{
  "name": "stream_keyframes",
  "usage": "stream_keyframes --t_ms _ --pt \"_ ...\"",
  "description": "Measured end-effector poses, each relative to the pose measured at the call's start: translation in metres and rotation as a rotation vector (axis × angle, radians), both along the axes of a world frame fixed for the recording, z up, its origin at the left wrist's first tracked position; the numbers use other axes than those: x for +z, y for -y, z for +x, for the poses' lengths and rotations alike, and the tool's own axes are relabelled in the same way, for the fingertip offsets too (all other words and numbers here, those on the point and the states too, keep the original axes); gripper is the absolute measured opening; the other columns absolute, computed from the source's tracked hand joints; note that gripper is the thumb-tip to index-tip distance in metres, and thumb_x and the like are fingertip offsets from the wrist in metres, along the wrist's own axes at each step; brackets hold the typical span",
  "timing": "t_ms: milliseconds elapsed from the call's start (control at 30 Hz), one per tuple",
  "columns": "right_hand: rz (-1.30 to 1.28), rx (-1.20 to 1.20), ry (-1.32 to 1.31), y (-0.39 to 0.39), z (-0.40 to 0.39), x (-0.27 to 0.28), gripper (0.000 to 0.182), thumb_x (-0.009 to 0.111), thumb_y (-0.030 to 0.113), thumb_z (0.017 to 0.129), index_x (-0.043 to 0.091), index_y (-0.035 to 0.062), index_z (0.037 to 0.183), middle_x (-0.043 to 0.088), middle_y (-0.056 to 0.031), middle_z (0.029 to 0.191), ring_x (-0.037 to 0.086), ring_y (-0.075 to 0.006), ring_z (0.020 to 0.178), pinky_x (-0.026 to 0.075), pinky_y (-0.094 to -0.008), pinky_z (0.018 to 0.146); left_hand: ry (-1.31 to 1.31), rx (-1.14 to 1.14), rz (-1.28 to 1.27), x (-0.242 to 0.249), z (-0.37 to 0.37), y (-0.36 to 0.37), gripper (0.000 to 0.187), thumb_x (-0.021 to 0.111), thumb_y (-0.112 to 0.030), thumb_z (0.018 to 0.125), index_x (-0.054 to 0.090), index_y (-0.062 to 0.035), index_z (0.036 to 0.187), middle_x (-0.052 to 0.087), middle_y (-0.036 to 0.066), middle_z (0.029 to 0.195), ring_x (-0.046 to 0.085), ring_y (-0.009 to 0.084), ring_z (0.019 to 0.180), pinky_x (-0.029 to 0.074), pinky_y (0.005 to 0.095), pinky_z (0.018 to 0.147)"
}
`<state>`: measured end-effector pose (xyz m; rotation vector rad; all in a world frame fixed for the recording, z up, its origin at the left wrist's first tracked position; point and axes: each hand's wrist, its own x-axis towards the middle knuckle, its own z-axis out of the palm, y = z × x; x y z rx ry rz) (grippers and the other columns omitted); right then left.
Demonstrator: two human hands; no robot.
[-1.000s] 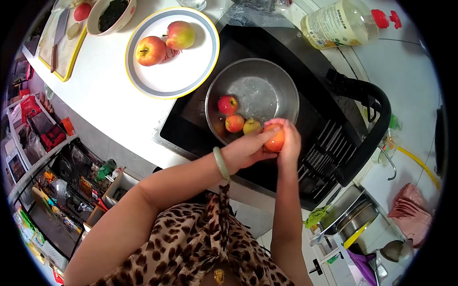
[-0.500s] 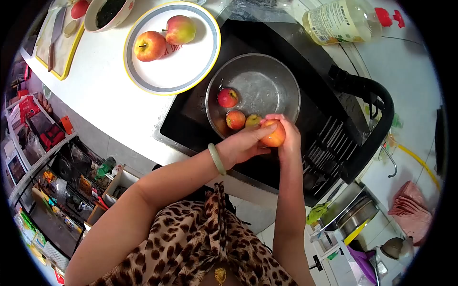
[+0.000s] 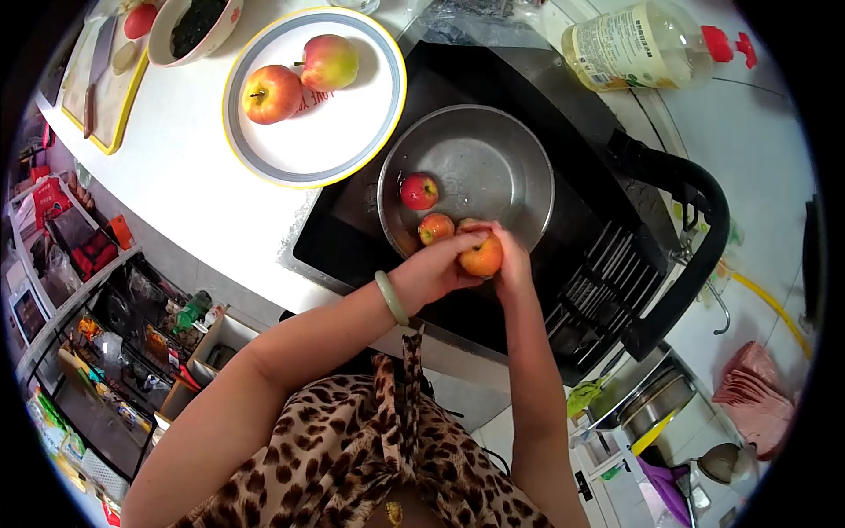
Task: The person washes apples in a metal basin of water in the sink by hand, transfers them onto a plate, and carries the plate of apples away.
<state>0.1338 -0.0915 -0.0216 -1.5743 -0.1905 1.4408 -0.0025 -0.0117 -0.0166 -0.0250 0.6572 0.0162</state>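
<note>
A red-yellow apple (image 3: 481, 256) is held between my two hands over the near rim of a metal pot (image 3: 502, 145). My left hand (image 3: 433, 275), with a pale green bangle at the wrist, grips it from the left, thumb on top. Around its right side curl the fingers of my right hand (image 3: 513, 262). Inside the pot, in shallow water, lie a red apple (image 3: 419, 190) and an orange-red apple (image 3: 436, 229). Something pale behind my fingers is mostly hidden. The pot stands in a dark sink (image 3: 352, 220).
On the white counter, a yellow-rimmed plate (image 3: 352, 132) bears two apples (image 3: 273, 93). Beyond it are a bowl (image 3: 224, 35) with dark contents and a cutting board (image 3: 119, 123) with a knife (image 3: 99, 75). A black faucet (image 3: 704, 180) and a pump bottle (image 3: 629, 48) are at the right.
Both hands have shifted slightly left and down with the apple, and the apple has turned. The yellowish apple seen beside my fingers is now mostly covered.
</note>
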Motion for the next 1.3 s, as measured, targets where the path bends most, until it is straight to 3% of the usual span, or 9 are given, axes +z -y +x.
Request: stream_keyframes --t_ms 67,100,267,300,400,533,733,967,1300 --pt "-0.071 0.157 0.031 -0.013 0.011 -0.009 0.043 0.038 0.032 0.099 0.065 0.0004 0.11 0.062 -0.0129 0.118 0.054 -0.0227 0.115 0.036 -0.0337 0.102 -0.153 0.018 0.0 -0.002 0.001 -0.007 0.041 0.055 -0.034 0.095 0.045 -0.0131 0.129 0.052 0.006 0.126 0.052 0.0206 0.115 0.049 0.0374 0.09" --pt "-0.072 0.251 0.322 -0.013 0.027 -0.027 0.047 0.04 0.039 0.1 0.065 0.0021 0.115 0.059 -0.0122 0.125 0.051 -0.024 0.12 0.034 -0.0353 0.105 -0.218 0.045 0.014 -0.002 0.001 -0.011 0.04 0.055 -0.034 0.095 0.045 -0.0133 0.129 0.052 0.006 0.126 0.052 0.0204 0.114 0.049 0.0369 0.089" --pt "-0.118 -0.536 0.368 -0.038 0.041 -0.118 0.036 0.049 0.034 0.096 0.064 0.0052 0.113 0.066 -0.0093 0.112 0.061 -0.0195 0.102 0.046 -0.0325 0.089 -0.462 0.157 0.196 -0.009 -0.005 -0.034 0.041 0.053 -0.035 0.096 0.043 -0.0137 0.129 0.052 0.006 0.125 0.051 0.0197 0.114 0.048 0.0371 0.088" --pt "-0.207 -0.549 0.005 -0.041 0.044 -0.122 0.032 0.052 0.031 0.096 0.064 0.0036 0.106 0.068 -0.0104 0.103 0.065 -0.0192 0.093 0.05 -0.0309 0.079 -0.511 0.165 0.214 -0.008 -0.005 -0.038 0.041 0.053 -0.036 0.096 0.043 -0.0135 0.13 0.052 0.006 0.125 0.051 0.0198 0.113 0.047 0.0374 0.089" --pt "-0.07 -0.253 -0.403 -0.042 0.044 -0.055 0.031 0.053 0.031 0.095 0.064 0.0023 0.102 0.069 -0.0124 0.101 0.066 -0.0211 0.092 0.051 -0.0323 0.077 -0.559 0.179 0.217 -0.011 -0.001 -0.047 0.041 0.051 -0.036 0.097 0.042 -0.0133 0.13 0.052 0.007 0.124 0.052 0.0213 0.111 0.046 0.0392 0.09" --pt "-0.047 0.249 0.068 -0.035 0.033 0.057 0.033 0.052 0.024 0.097 0.061 -0.0021 0.115 0.065 -0.0134 0.114 0.062 -0.0202 0.106 0.047 -0.0296 0.089 -0.405 0.144 0.1 -0.013 0.008 -0.042 0.035 0.049 -0.034 0.098 0.046 -0.0138 0.127 0.055 0.008 0.121 0.054 0.022 0.108 0.046 0.0392 0.089" --pt "0.191 0.437 0.838 -0.005 0.0 0.078 0.051 0.063 0.009 0.086 0.048 0.0073 0.134 0.047 -0.0164 0.137 0.049 -0.0283 0.124 0.039 -0.0354 0.102 -0.111 0.065 0.053 0.018 0.017 -0.017 0.037 0.046 -0.033 0.1 0.044 -0.014 0.131 0.054 0.006 0.122 0.056 0.0203 0.106 0.048 0.0382 0.089" --pt "0.104 0.437 0.897 0.008 -0.021 0.099 0.069 0.076 0.016 0.075 0.043 0.0069 0.134 0.05 -0.0157 0.13 0.053 -0.0321 0.117 0.046 -0.0372 0.095 0.061 -0.17 0.101 0.048 0.002 -0.012 0.044 0.052 -0.042 0.096 0.046 -0.0133 0.129 0.055 0.002 0.119 0.056 0.0138 0.105 0.05 0.0304 0.085" --pt "-0.028 0.607 1.007 0.004 -0.043 0.117 0.07 0.077 0.022 0.073 0.045 0.0097 0.133 0.052 -0.0143 0.127 0.057 -0.0342 0.111 0.049 -0.0394 0.089 -0.1 0.115 -0.029 0.041 0.0 0.018 0.039 0.039 -0.04 0.101 0.048 -0.0109 0.124 0.057 0.007 0.118 0.057 0.0183 0.108 0.049 0.0327 0.09"
